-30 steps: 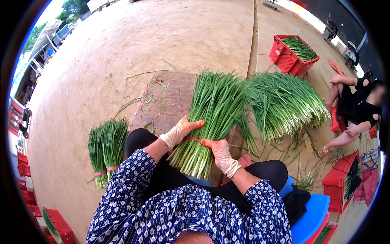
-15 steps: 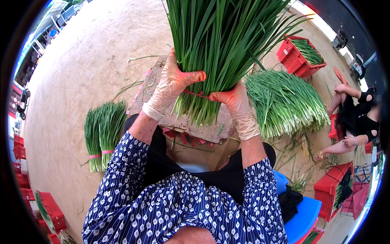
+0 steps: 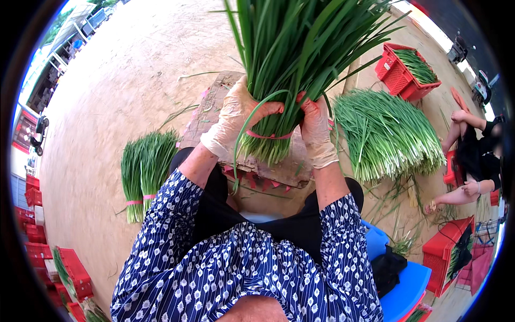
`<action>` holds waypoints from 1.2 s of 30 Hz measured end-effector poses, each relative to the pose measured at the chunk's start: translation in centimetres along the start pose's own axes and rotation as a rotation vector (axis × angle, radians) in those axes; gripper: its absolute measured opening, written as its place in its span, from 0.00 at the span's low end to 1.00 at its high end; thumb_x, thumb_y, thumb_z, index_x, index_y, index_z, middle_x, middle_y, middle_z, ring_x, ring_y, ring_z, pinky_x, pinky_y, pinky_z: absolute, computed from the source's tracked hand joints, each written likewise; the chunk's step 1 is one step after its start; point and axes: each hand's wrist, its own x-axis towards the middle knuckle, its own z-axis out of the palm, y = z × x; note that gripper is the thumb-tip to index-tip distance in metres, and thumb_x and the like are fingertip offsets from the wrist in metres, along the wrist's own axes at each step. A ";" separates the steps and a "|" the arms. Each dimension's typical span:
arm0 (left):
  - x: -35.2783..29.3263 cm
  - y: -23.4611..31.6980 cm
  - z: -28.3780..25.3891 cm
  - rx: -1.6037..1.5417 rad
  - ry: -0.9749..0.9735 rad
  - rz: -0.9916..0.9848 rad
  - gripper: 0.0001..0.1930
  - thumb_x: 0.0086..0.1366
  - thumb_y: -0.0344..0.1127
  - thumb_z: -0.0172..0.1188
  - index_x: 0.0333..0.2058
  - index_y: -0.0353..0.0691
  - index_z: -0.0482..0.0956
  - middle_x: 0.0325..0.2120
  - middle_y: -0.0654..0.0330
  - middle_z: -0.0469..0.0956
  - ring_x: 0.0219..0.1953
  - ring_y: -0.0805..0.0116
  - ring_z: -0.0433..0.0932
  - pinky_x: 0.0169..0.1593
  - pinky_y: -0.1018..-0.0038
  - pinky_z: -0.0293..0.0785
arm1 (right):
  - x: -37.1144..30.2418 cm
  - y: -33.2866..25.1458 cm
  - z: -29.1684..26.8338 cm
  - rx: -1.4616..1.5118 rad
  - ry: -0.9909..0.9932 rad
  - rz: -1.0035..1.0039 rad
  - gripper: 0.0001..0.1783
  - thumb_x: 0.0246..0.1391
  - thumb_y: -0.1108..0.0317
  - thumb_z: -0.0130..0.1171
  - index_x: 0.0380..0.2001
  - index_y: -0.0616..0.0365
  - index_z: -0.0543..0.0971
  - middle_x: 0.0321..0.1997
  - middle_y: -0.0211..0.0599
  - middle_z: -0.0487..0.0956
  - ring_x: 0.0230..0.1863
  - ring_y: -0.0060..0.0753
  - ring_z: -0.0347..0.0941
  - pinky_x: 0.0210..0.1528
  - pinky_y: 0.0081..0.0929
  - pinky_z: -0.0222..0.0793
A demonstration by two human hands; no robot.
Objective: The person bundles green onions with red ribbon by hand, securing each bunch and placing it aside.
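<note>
A thick bunch of garlic chives [image 3: 300,51] stands upright in front of me, pale stem ends down and leaves fanning out at the top. A pink band [image 3: 272,137] circles its lower stems. My left hand [image 3: 240,112], in a thin clear glove, is closed around the bunch's left side with the thumb across the front. On the right side, my gloved right hand [image 3: 316,124] grips it above the band. One loose leaf [image 3: 240,140] arches over my left thumb and hangs down. Beneath the bunch is a worn board [image 3: 220,102] with pink strips at its edge.
Two banded chive bundles [image 3: 142,174] lie at left. A large loose chive pile [image 3: 389,137] lies at right, with a red crate [image 3: 410,72] behind it. Another person [image 3: 472,155] sits at far right. A blue stool [image 3: 405,284] and another red crate [image 3: 445,255] stand near right.
The band now sits level around the stems, where earlier my fingers held it at the front. My hands have shifted up off it, and a loose leaf now hangs over my left thumb.
</note>
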 end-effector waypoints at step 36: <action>-8.5 -12.6 -3.2 0.147 -0.202 -0.542 0.41 0.64 0.68 0.55 0.48 0.27 0.74 0.37 0.53 0.80 0.37 0.70 0.79 0.41 0.70 0.77 | -5.3 10.0 -12.3 -0.417 0.616 0.586 0.23 0.62 0.46 0.55 0.48 0.53 0.76 0.49 0.34 0.78 0.50 0.37 0.73 0.45 0.44 0.70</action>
